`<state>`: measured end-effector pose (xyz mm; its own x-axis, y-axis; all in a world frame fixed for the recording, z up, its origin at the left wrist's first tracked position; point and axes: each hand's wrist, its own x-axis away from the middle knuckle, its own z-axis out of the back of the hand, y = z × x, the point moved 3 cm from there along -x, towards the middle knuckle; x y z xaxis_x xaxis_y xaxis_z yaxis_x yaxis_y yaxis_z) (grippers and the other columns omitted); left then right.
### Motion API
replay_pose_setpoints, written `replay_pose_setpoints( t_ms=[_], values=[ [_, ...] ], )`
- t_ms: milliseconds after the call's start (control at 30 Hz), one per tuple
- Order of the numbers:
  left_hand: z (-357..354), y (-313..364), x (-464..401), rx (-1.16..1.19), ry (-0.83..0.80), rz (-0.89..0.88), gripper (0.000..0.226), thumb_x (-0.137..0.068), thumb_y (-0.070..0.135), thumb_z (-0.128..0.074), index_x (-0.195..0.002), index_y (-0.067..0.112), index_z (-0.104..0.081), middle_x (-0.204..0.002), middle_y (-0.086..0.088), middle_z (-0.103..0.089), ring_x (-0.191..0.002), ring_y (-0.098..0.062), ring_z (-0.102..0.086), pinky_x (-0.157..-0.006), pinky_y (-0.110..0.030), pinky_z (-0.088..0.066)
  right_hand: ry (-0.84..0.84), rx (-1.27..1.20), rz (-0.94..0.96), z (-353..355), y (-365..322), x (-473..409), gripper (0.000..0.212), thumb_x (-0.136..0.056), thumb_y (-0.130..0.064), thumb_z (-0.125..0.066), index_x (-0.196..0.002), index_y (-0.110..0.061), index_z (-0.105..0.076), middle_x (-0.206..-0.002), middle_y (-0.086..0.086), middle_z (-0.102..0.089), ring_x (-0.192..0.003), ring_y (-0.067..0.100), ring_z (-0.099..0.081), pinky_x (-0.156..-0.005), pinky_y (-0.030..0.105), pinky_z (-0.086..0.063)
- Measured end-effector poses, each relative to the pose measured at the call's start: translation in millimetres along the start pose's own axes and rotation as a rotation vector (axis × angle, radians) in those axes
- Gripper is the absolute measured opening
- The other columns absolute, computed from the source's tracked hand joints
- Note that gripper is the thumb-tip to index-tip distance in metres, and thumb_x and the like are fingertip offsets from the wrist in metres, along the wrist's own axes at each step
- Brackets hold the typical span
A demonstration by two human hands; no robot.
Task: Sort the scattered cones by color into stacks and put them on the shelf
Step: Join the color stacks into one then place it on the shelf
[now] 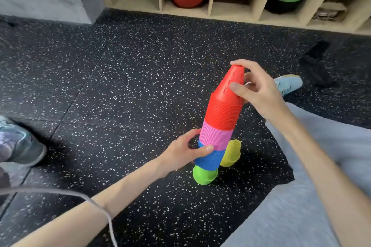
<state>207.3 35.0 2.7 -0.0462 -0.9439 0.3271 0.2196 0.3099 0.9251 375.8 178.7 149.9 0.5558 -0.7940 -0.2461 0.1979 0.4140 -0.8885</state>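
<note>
Here, my right hand [259, 88] pinching the top red cone [230, 86] of the tilted stack [220, 126], my left hand [186, 150] gripping its blue band [208, 158], green cones [204, 175] and yellow cones [230, 154] on the floor [120, 86], shelf [230, 10] beyond.

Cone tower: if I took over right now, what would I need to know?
Left hand grips the blue cones low on the tower. Right hand pinches the top red cone. Red sits on pink, then blue; green cones and yellow cones rest on the floor beside it. Colors are grouped. Left: split them up and move each to the shelf.
</note>
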Motion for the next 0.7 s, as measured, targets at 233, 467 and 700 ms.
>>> replay_pose_setpoints(
  t_ms=[233, 467, 700],
  values=[
    [-6, -23, -6, -0.071, -0.052, 0.052, 0.06, -0.083, 0.061, -0.074, -0.137, 0.049, -0.05, -0.092, 0.002, -0.075, -0.074, -0.01, -0.063, -0.078, -0.032, -0.055, -0.079, 0.036, -0.076, -16, 31, 7, 0.042, -0.093, -0.026, -0.073, -0.127, -0.045, -0.057, -0.096, -0.026, -0.064, -0.09, 0.006, -0.06, -0.083, 0.034, -0.048],
    [-3, -11, -15, -0.39, -0.015, -0.033, 0.066, -0.086, 0.062, -0.068, -0.145, 0.041, -0.048, -0.088, 0.008, -0.072, -0.08, 0.001, -0.066, -0.074, -0.02, -0.048, -0.076, 0.04, -0.094, -8, 42, 4, 0.04, -0.094, -0.028, -0.072, -0.128, -0.042, -0.056, -0.108, -0.019, -0.062, -0.095, 0.009, -0.061, -0.087, 0.039, -0.051],
    [-13, -22, -18, -0.08, -0.053, -0.09, 0.066, -0.086, 0.035, -0.083, -0.143, 0.024, -0.051, -0.122, 0.008, -0.073, -0.113, -0.004, -0.068, -0.101, -0.028, -0.052, -0.138, 0.033, -0.122, -6, 37, 4, 0.042, -0.093, -0.026, -0.073, -0.125, -0.044, -0.054, -0.102, -0.022, -0.061, -0.092, 0.011, -0.061, -0.089, 0.053, -0.053]
  ],
)
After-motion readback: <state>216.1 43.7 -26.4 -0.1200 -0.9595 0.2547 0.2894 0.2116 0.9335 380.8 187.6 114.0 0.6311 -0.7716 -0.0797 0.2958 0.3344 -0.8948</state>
